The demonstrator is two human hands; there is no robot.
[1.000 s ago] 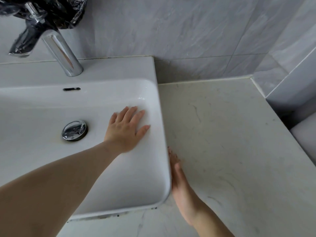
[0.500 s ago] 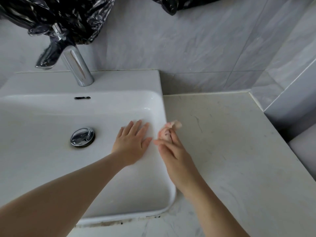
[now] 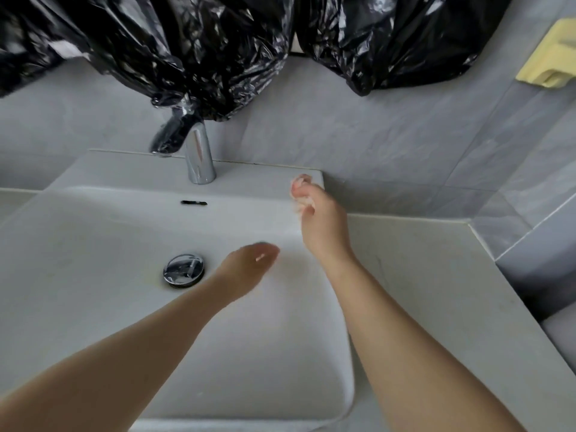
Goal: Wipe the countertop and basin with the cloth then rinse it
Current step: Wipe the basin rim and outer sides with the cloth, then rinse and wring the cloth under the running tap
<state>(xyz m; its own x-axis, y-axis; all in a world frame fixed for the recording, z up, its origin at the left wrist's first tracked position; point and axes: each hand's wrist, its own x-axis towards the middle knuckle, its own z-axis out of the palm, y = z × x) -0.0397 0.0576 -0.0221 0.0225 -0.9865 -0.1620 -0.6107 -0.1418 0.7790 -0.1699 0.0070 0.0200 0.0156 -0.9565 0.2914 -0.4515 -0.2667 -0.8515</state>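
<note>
At the basin's back right corner: we see the right hand [image 3: 322, 218] raised over the rim of the white basin [image 3: 93, 244], its forearm reaching in from the lower right.
Right grip: the fingers are curled in and pinch a small pale cloth [image 3: 300, 185]. Only bits of it show between the fingertips.
Cloth: it sits bunched in the right hand, above the basin's flat back ledge, to the right of the faucet [image 3: 199, 157]. We cannot tell whether it touches the ledge.
Left hand [image 3: 249, 263]: it is over the bowl of the basin, just right of the drain plug [image 3: 184, 271], and blurred.
Left grip: we cannot tell whether the fingers are spread or curled.
Faucet: chrome, upright on the back ledge, with its spout angled to the left.
Overflow slot [image 3: 194, 202]: a dark slit in the bowl's back wall, below the faucet.
Table [image 3: 436, 275]: pale marbled stone to the right of the basin, meeting the grey tiled wall [image 3: 374, 135].
Black plastic bags [image 3: 187, 51]: glossy and crinkled, they hang across the top, and one overlaps the faucet's top.
Yellow item [image 3: 551, 57]: pale and folded, by the wall at the upper right. We cannot tell what it is.
</note>
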